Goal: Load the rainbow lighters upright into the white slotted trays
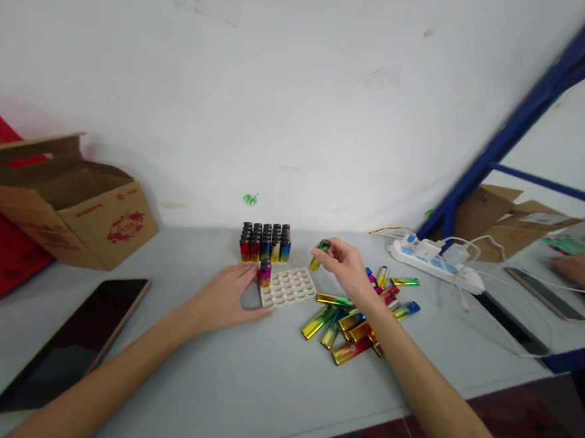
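A white tray (290, 287) with rows of small hollows lies on the grey table. One purple and yellow lighter (265, 274) stands upright in its back left corner. My left hand (229, 298) rests at the tray's left edge, thumb and fingers spread apart, holding nothing visible. Right of the tray, my right hand (344, 264) pinches a green and yellow lighter (319, 255) raised above the table. Several lighters (265, 245) stand in tight rows behind the tray. A loose pile of shiny coloured lighters (352, 326) lies below my right hand, partly hidden by my forearm.
At the left are an open cardboard box (106, 223) and a dark tablet (73, 344). A white power strip (437, 266) with cables lies at the right, near a blue metal frame (498, 143). Beyond it, another person's hand (582, 271) shows at the far right.
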The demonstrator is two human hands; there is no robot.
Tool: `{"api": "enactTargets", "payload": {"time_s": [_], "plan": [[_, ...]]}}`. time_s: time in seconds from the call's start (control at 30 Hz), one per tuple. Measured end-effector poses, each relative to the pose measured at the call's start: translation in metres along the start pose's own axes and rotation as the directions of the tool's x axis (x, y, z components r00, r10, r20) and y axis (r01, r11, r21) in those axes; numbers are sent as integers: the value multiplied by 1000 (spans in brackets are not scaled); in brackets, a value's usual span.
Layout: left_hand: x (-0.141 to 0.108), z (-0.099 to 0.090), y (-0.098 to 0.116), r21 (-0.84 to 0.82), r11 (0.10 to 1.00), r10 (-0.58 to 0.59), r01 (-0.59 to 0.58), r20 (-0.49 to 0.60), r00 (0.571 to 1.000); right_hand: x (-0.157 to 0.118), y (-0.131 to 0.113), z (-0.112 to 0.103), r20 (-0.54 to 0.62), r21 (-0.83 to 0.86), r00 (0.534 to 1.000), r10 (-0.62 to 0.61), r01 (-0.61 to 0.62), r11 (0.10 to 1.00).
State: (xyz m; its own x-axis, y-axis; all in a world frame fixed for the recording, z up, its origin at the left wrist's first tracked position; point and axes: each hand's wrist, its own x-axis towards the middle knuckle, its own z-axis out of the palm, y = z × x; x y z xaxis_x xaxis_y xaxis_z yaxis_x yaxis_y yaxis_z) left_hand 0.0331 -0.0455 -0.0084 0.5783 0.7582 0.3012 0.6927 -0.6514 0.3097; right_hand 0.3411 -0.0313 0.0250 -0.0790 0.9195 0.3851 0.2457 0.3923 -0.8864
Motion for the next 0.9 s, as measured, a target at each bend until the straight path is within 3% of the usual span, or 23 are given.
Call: {"api": "enactTargets", "payload": {"time_s": [0.07, 0.17, 0.23, 0.3, 0.43, 0.67, 0.9], "plan": [[-1, -1, 3, -16, 1000, -4, 4, -6, 1000, -2, -3, 9, 11, 123, 998, 65, -66, 990], [-2, -1, 6, -26, 1000, -7, 6, -15, 1000, -9, -13, 21, 188, 337, 971, 148, -206, 919], [-2, -1, 7, -23, 1000, -12, 12, -16, 1000, -15, -20, 28, 307, 428, 941, 141, -269, 863], [-2, -2, 8, -19, 1000, -13, 13, -5, 1000, -19, -26, 34, 352, 455, 928, 124, -285, 844], [-2, -3, 10, -6, 1000, -13, 13, 15, 1000, -22, -29, 42, 354, 428, 908, 224, -371, 824], [-2, -6, 12, -20, 1000, 8, -8, 12, 1000, -21, -27, 47, 365, 352, 792, 490, -605, 715], [-3, -4, 10, -38, 999, -6, 6, 5, 1000, -20, -21, 51, 306, 313, 799, 517, -597, 738]]}}
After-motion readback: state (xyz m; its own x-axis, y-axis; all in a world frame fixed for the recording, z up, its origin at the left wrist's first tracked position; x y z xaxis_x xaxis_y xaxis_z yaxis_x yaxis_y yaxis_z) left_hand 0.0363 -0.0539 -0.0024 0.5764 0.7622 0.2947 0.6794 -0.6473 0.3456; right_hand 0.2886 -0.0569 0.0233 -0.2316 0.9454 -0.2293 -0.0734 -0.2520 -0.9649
